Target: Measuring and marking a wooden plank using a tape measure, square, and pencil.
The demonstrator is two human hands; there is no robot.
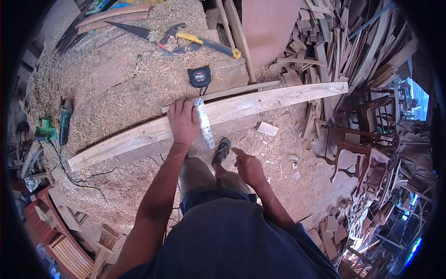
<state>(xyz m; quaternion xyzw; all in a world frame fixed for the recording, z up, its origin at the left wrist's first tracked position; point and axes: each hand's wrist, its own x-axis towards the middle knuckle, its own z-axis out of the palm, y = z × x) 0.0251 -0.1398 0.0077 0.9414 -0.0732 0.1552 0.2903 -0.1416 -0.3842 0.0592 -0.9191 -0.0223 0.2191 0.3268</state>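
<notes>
A long pale wooden plank (244, 108), slightly bowed in this view, lies crosswise in front of me on the workbench. My left hand (183, 120) grips over its far edge, the fingers curled there. Against the thumb side is a flat, speckled silvery bar (205, 123), which crosses the plank and juts past its near edge; what the palm covers is hidden. Nearer my body, right of my legs, my right hand (250, 169) hovers with the index finger extended and the others curled. Whether something small sits inside those fingers is not visible.
Wood shavings cover the bench (104, 90). On it lie a tape measure (199, 76), a yellow-and-black hammer (209, 43), a handsaw (130, 29) and a corded angle grinder (65, 122). Stacked offcuts (324, 52) and wooden chairs (359, 150) stand at right. A wood block (267, 128) lies below.
</notes>
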